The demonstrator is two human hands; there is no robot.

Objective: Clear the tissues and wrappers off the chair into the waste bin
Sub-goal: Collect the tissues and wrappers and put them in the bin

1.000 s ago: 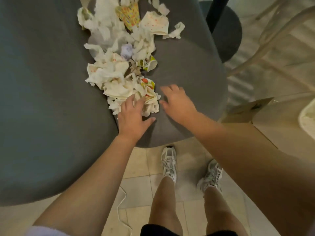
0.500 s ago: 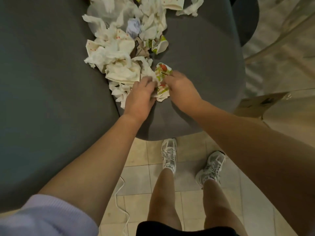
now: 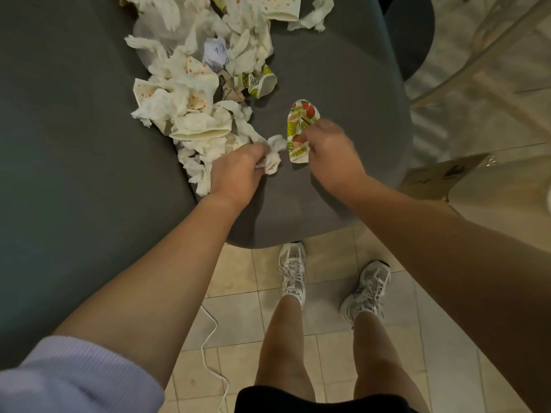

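Observation:
A heap of crumpled white tissues (image 3: 190, 114) and printed wrappers lies on the dark grey chair seat (image 3: 343, 70). My left hand (image 3: 235, 171) grips a small white tissue wad (image 3: 272, 155) at the heap's near edge. My right hand (image 3: 331, 147) pinches a fruit-printed wrapper (image 3: 299, 123) lifted just right of the heap. A green-and-white wrapper (image 3: 261, 81) and a pale purple tissue ball (image 3: 216, 52) lie further back. No waste bin is in view.
The chair's padded side (image 3: 59, 174) fills the left. A cardboard box flap (image 3: 441, 174) sits on the tiled floor at right, beside a pale chair frame (image 3: 477, 64). My legs and white trainers (image 3: 293, 275) stand below the seat edge, near a white cable (image 3: 211, 347).
My right hand has pulled the fruit-printed wrapper away to the right of the heap. My left hand has closed round a white tissue wad. The view has shifted nearer the seat.

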